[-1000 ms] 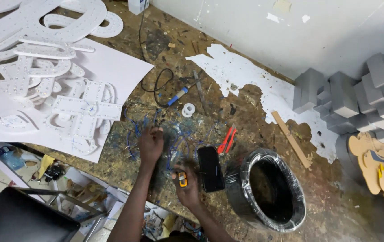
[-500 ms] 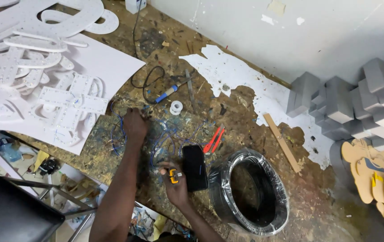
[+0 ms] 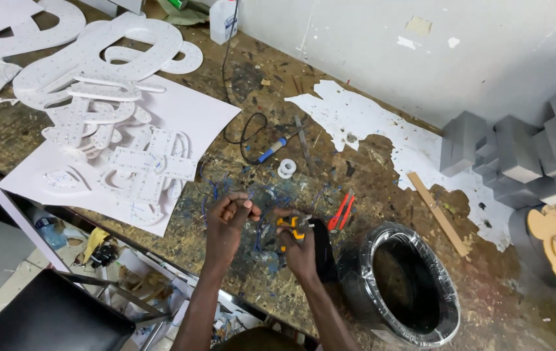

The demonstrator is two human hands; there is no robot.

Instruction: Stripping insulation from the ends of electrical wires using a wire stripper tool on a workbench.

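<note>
While the right hand (image 3: 297, 250) clenches a small yellow-handled wire cutter (image 3: 290, 225) above the scarred wooden bench (image 3: 382, 162), the left hand (image 3: 227, 218) pinches thin blue wire (image 3: 262, 229) just beside it. That wire looks light and limp, best pinched near its end. Room is tight: a black cable coil (image 3: 408, 286) sits right, white perforated letter cut-outs (image 3: 115, 117) left, the bench edge near.
</note>
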